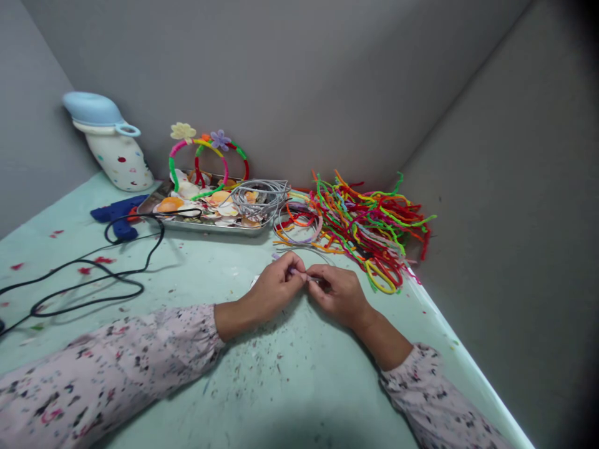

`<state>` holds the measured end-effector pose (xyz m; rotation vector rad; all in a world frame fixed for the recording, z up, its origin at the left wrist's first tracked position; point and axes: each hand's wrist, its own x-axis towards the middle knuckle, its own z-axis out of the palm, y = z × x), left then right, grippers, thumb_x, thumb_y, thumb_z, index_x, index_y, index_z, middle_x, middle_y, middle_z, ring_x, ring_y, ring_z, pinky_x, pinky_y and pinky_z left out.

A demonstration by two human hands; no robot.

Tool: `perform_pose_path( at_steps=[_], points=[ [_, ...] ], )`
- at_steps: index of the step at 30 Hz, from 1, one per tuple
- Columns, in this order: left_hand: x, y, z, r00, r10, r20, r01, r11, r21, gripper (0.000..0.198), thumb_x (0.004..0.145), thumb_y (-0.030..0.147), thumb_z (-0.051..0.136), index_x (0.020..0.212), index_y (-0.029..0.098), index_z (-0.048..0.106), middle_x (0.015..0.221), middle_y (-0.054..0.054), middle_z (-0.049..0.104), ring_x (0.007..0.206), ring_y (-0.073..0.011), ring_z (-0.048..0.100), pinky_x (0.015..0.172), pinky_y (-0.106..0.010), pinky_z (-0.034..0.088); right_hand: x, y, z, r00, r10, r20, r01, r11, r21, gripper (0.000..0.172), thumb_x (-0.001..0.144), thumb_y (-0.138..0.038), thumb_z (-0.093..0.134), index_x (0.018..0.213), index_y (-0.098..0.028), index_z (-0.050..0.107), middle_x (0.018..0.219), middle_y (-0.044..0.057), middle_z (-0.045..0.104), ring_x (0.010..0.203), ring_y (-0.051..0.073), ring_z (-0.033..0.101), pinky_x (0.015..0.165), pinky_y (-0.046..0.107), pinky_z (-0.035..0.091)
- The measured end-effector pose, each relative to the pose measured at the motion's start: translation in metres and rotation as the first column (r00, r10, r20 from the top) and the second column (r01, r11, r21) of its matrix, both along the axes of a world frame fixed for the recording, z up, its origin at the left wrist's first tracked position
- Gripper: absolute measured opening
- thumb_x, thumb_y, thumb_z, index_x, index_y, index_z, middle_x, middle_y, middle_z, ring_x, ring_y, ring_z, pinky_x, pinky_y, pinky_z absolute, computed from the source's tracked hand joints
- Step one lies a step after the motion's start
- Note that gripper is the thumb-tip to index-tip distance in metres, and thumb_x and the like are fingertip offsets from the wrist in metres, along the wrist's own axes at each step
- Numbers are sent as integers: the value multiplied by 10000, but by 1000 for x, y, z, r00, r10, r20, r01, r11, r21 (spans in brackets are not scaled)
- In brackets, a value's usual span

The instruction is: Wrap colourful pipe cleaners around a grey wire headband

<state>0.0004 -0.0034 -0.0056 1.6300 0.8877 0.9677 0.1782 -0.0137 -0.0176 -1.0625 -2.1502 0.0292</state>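
Note:
Both my hands meet at the middle of the pale green table point(290, 386). My left hand point(276, 284) is closed in a pinch on a lilac pipe cleaner point(294, 270). My right hand point(337, 290) is also closed, its fingertips pinching the same strand where it meets a thin grey metal headband point(312, 249) that arcs just behind my fingers. Most of the strand is hidden inside my fingers.
A heap of coloured pipe cleaners point(365, 218) lies at the back right. A metal tray point(210, 226) holds fabric flowers, bare wire headbands point(259, 196) and wrapped headbands point(206, 159). A blue glue gun point(116, 215) with its black cord point(93, 274) and a white-and-blue jug point(115, 146) stand left.

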Motion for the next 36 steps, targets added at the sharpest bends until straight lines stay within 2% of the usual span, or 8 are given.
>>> perform_pose_path(
  at_steps=[9, 17, 21, 25, 31, 36],
  points=[
    [0, -2, 3, 1000, 9, 4, -9, 1000, -17, 41, 824, 206, 499, 848, 174, 496, 744, 28, 491, 665, -103, 434, 619, -227, 350, 0, 1, 1, 997, 25, -79, -25, 1000, 2, 289, 802, -159, 589, 1079, -235, 612, 988, 37, 723, 809, 163, 685, 706, 266, 541],
    [1, -1, 2, 999, 32, -30, -32, 999, -1, 45, 814, 206, 510, 836, 169, 497, 704, 35, 495, 617, -94, 425, 593, -219, 350, 0, 0, 1, 999, -12, -41, 11, 999, -39, 288, 816, -192, 590, 1102, -225, 602, 879, 26, 739, 690, 154, 688, 678, 272, 531],
    [0, -1, 1, 998, 34, -44, -34, 999, 12, 48, 818, 210, 511, 842, 169, 502, 710, 34, 499, 616, -92, 423, 586, -215, 350, -1, -1, 2, 998, 11, -68, -16, 997, -78, 250, 811, -179, 589, 1056, -217, 621, 885, 28, 736, 729, 160, 694, 679, 263, 539],
    [0, -1, 1, 999, 39, -35, -39, 999, 11, 50, 816, 209, 516, 843, 168, 509, 731, 26, 517, 633, -95, 442, 595, -216, 360, -1, -1, 4, 991, 41, -128, -55, 993, -107, 269, 799, -162, 592, 1060, -223, 624, 999, 45, 721, 866, 180, 689, 760, 288, 554],
    [1, 0, -1, 998, 52, -34, -51, 998, 23, 41, 812, 205, 517, 834, 170, 514, 782, 7, 550, 671, -106, 473, 607, -220, 370, 1, -2, 7, 963, 59, -263, -111, 976, -186, 397, 794, -151, 599, 1181, -230, 562, 1135, 65, 668, 915, 183, 674, 809, 325, 562],
    [1, -1, 0, 994, 39, -104, -33, 998, 57, 92, 832, 233, 499, 862, 169, 557, 788, -4, 580, 695, -122, 494, 632, -238, 375, 1, -1, 4, 905, -3, -425, -103, 969, -226, 294, 841, -191, 587, 1132, -227, 582, 1174, 82, 635, 941, 187, 672, 832, 339, 562]
  ],
)
